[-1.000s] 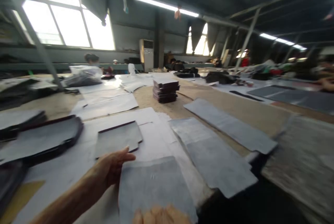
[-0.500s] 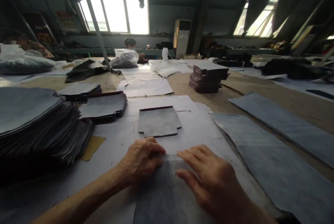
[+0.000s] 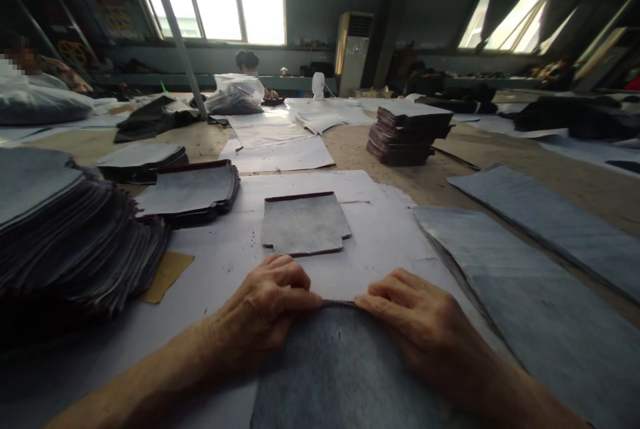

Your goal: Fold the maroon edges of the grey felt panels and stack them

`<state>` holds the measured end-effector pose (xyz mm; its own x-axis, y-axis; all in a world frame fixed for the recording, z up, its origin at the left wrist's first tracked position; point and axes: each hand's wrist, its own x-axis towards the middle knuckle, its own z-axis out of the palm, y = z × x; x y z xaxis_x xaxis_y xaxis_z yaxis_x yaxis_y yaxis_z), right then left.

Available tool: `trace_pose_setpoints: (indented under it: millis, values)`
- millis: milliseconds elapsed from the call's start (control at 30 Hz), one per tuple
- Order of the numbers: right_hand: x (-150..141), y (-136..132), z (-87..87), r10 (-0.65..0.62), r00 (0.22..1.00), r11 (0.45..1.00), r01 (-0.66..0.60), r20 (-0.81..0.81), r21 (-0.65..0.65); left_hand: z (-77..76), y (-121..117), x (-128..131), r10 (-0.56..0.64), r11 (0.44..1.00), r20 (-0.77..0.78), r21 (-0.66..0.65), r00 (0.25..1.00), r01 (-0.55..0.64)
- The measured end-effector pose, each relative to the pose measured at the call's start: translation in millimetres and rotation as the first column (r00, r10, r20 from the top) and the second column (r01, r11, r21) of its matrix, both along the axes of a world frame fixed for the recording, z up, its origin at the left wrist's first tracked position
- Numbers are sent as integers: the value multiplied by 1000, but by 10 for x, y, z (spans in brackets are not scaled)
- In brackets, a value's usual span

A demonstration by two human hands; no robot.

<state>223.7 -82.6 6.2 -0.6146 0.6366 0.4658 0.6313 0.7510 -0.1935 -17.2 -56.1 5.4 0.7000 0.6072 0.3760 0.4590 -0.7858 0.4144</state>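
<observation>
A long grey-blue sheet, perhaps leather seen from its backing side, [image 3: 335, 362] lies in front of me on white paper. Its far edge is folded over and shows a thin dark reddish strip. My left hand [image 3: 275, 299] pinches the left part of that fold between thumb and fingers. At the right part, my right hand [image 3: 405, 306] is closed on the same fold, its fingertips pressed down. Just beyond my hands rests a smaller notched grey piece [image 3: 306, 222] with a dark red strip along its far edge.
On the left rises a tall stack of grey pieces [image 3: 35, 182], with a smaller stack [image 3: 193, 189] behind it. A yellow scrap [image 3: 167, 276] lies beside them. Long grey sheets [image 3: 525, 282] cover the right side. A dark red stack [image 3: 407, 136] stands farther back. A person [image 3: 247, 61] sits across the table.
The sheet's far edge, flat before, is now folded over toward me. My right hand has gone from spread fingers to pressing the fold. The view has tilted slightly downward.
</observation>
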Motion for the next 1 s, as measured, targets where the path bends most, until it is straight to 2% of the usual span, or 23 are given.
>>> trace_pose_setpoints:
  millis: [167,500,667,867,1000]
  values:
    - [17,-28,-31,50,996,990,-59,75,124,-10,11,-24,-113,986,-17,122,993,114]
    - [27,-86,13,84,979,985,-109,186,132,-29,32,-38,-149,986,-78,66,986,154]
    - [-72,-133,31,13,984,994,-32,180,103,-32,27,-22,-161,981,-91,98,983,169]
    - [-272,-159,46,-72,935,994,39,347,101,-47,18,-27,-148,981,-62,121,987,154]
    - [-304,-162,21,-91,921,987,34,378,157,-56,39,-81,-86,995,20,47,996,85]
